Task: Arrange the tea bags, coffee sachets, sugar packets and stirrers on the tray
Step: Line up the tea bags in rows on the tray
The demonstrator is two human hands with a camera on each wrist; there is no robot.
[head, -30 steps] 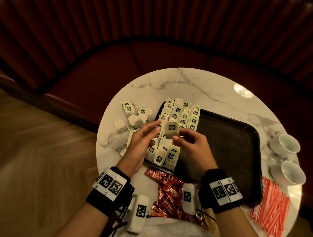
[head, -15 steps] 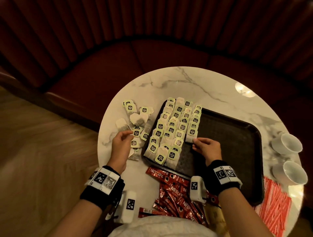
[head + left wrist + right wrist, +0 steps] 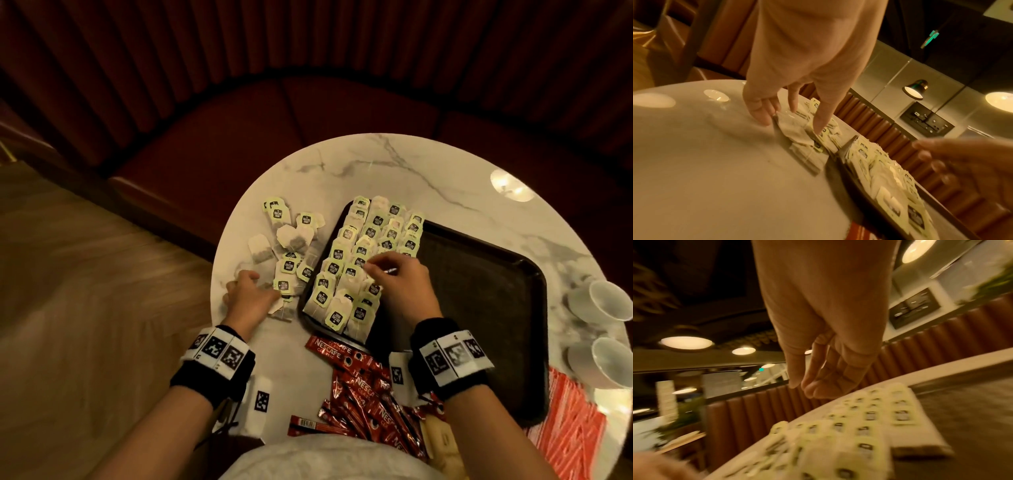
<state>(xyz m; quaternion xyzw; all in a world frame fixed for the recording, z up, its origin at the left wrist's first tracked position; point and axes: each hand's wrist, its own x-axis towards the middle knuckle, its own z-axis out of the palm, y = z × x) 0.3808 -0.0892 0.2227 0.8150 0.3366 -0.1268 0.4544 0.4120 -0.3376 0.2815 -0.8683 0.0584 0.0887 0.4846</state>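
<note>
My right hand (image 3: 400, 287) has left the row, empty and relaxed; my left hand (image 3: 248, 294) presses limp, light green-tagged paper tea bags (image 3: 797, 128); I'd pinch a tag.

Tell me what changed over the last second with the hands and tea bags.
The right hand set its tea bag on the tray and now hovers empty over the rows. The left hand dropped onto the loose tea bags. Sachets, stirrers and cups stayed put.
</note>
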